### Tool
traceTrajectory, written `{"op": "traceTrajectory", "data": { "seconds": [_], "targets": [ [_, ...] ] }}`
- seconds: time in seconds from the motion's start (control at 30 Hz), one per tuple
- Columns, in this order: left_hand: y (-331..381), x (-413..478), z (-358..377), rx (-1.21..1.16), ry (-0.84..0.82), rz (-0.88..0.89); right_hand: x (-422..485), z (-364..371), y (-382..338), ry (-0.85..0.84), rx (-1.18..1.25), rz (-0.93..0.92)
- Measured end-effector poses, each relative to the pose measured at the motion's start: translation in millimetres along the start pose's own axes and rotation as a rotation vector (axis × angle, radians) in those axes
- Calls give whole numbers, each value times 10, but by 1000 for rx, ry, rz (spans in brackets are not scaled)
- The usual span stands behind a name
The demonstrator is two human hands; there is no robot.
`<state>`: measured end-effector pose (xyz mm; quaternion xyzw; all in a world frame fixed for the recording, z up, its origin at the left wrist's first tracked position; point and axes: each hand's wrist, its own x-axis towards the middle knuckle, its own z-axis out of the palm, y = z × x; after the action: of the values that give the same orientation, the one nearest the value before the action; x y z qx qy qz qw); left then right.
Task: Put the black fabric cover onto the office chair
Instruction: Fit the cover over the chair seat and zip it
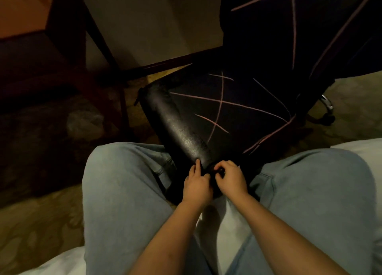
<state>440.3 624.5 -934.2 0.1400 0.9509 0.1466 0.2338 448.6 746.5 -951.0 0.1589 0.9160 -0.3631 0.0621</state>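
Observation:
The office chair stands in front of my knees, its worn black leather front edge bare. The black fabric cover with thin pink lines lies over the seat and the backrest at the upper right. My left hand and my right hand are side by side at the seat's near corner. Both pinch the dark edge of the cover there with curled fingers. The fabric between my hands is too dark to make out.
My legs in light blue jeans flank the chair, and I sit on a white bed. A dark wooden table stands at the left by a pale wall. Patterned carpet covers the floor. A chair wheel shows at the right.

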Motion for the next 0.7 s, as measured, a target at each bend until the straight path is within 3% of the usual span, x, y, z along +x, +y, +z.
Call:
{"op": "traceTrajectory", "data": {
  "seconds": [0.13,0.27,0.5,0.6,0.7],
  "targets": [
    [-74,-10,-4,0,-13,-11,-38,111,-79,-70,-9,-60],
    [-144,-7,-2,-5,-10,-19,24,69,-56,1,-29,-47],
    [-89,15,36,-19,19,-56,302,-249,183,336,129,270],
    [-90,13,36,-5,19,-54,277,-194,125,348,150,330],
    [-122,16,34,8,23,-52,203,-93,32,291,115,278]
  ]
}}
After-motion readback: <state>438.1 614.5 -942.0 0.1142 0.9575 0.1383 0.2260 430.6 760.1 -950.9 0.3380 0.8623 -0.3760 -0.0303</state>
